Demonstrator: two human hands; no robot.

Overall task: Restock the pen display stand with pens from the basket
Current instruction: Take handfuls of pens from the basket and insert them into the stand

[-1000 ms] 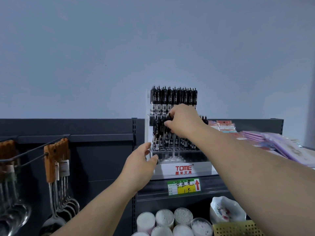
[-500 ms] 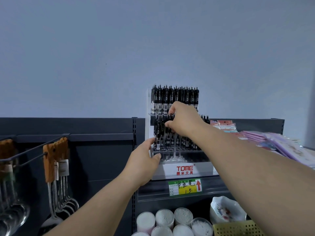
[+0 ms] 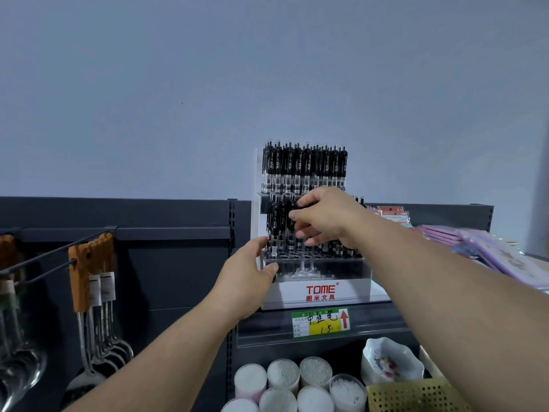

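A tiered clear pen display stand (image 3: 320, 289) marked TOME sits on the top shelf, its upper row filled with black pens (image 3: 303, 169). My right hand (image 3: 325, 217) reaches into the middle row and pinches the top of a black pen (image 3: 297, 221) among the others there. My left hand (image 3: 248, 279) grips the stand's lower left corner, thumb on its front. A corner of the yellow perforated basket (image 3: 416, 395) shows at the bottom right, partly under my right arm.
Ladles (image 3: 98, 298) with wooden handles hang from hooks at the left. Tubs of cotton swabs (image 3: 285, 379) and a floral dish (image 3: 389, 361) stand on the shelf below. Purple packets (image 3: 493, 251) lie to the right of the stand. A price tag (image 3: 320, 322) sits under it.
My right hand has shifted slightly right and its fingers have spread along the middle row. My left hand has slid up a little on the stand's corner.
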